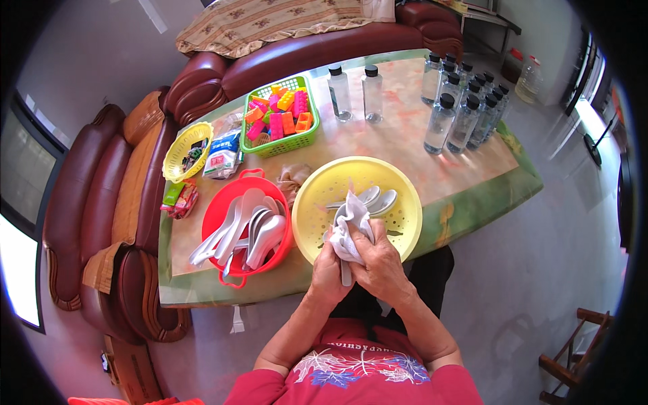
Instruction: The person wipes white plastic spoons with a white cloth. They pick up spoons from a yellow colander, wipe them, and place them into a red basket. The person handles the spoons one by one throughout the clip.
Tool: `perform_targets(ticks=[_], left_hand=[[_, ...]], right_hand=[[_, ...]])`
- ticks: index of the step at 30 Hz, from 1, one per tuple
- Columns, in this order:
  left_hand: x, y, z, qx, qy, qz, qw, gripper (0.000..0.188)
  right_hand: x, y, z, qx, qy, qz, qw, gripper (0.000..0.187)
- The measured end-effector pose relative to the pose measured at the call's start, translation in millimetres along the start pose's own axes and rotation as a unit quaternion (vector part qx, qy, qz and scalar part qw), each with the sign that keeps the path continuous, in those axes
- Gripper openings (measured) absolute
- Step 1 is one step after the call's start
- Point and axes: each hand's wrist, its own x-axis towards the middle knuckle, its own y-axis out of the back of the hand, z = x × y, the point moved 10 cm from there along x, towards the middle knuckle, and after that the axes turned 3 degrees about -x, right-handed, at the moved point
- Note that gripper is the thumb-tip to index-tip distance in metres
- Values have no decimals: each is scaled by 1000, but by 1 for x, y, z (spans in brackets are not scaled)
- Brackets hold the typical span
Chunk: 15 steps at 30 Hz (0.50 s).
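Over the near rim of the yellow colander [324, 185], both hands meet on a white cloth [351, 226]. Left hand [329, 270]: fingers curled shut around the lower part of the cloth, thumb side toward the right hand. Right hand [381, 266]: fingers closed over the cloth from the other side, knuckles up. A pale handle of a spoon [345, 273] sticks out below, between the two palms; its bowl is wrapped in the cloth, can't see it. The cloth's free end stands up just past the fingertips, over the colander's inside.

Just beyond the fingers, inside the colander: a few white spoons [378, 199] lying flat.

Left of the left hand, touching nothing of it: red basket [233, 192] with a heap of white spoons and ladles [246, 233], handles hanging over its near-left edge.

Farther out from the fingers on the worktop [405, 145]: green basket [293, 138] of coloured building bricks, small yellow basket [177, 152] at far left with small packets beside it, two clear bottles [354, 94] with black caps standing upright, and a cluster of the same bottles [466, 108] at the far right corner. A crumpled beige rag [293, 177] lies between the red basket and the colander.

Dark red leather sofa [101, 202] wraps the far and left sides of the worktop.
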Motion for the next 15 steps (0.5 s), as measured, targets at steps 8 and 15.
perform_targets(ticks=[8, 15], left_hand=[[-2, -3, 3, -37, 21, -30, 999, 46], [-6, -1, 1, -48, 6, 16, 999, 45]], right_hand=[[-23, -2, -17, 125, 27, -94, 987, 38], [-6, 14, 34, 496, -200, 61, 842, 22]])
